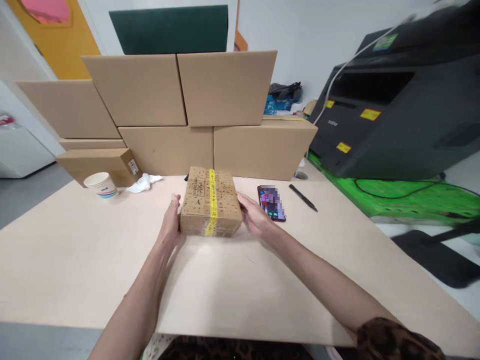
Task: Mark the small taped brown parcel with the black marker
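A small cardboard box [197,200] with dark printed marks and a strip of yellow tape [213,197] down its top is on the table, between my hands. My left hand [172,222] presses against its left side, thumb pointing up. On the opposite side, my right hand [253,214] grips the right wall near the front corner. The fingers of both hands are partly hidden by the box. To the right of my right hand lies a phone [270,202] with its screen lit, and beyond that a black pen [303,197].
Large cardboard boxes [165,150] are stacked along the table's back, topped by a dark green box [172,30]. A paper cup [100,185], crumpled tissue [144,183] and a flat carton [97,162] sit at the left. A black printer [375,120] stands beyond the table's right edge.
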`<state>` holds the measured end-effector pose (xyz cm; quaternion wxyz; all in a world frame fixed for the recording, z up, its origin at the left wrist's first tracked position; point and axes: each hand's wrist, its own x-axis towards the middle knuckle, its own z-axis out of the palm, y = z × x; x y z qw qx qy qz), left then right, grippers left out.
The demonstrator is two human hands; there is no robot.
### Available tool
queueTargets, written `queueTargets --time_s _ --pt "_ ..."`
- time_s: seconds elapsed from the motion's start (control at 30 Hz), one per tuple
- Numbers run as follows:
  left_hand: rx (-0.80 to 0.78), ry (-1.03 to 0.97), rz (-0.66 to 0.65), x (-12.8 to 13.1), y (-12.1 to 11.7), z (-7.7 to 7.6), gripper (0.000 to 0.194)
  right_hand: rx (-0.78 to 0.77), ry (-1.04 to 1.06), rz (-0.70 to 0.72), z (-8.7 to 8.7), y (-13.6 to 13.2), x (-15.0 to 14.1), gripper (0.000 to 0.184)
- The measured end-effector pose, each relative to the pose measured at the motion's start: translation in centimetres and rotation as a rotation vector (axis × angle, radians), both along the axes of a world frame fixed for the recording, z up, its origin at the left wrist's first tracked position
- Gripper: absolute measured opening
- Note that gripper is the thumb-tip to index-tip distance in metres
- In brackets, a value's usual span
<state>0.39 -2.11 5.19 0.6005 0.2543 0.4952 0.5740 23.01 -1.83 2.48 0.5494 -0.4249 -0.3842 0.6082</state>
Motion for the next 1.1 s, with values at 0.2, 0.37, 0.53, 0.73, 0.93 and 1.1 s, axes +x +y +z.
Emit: queueTargets --time_s 0.2,0.37,0.53,0.73,0.93,1.1 --pt "0.248 0.384 0.259 -1.7 1.0 -1.2 0.062 -0.026 -0.089 -0.138 0.3 0.8 1.0 0.028" --pt "0.879 0.885 0.619 -1.5 -0.4 -0.4 0.044 0.004 -0.123 -0.369 1.5 3.1 5.6 0.025" --pt "1.228 0.941 0.050 4.2 -5.4 2.2 0.038 -0.075 -0.220 -0.528 0.0 2.9 11.4 0.024" --pt "0.708 0.662 -0.593 13.5 -4.1 1.4 0.053 -0.064 -0.425 -0.596 -3.5 1.1 15.1 0.042" --pt "0.270 0.312 -0.314 19.3 1.7 -1.9 0.049 0.042 -0.591 -0.534 -5.1 1.5 15.8 0.044" --pt "0.231 0.185 -0.300 21.1 2.7 -4.0 0.051 0.083 -0.640 -0.474 -5.7 1.9 14.9 0.046"
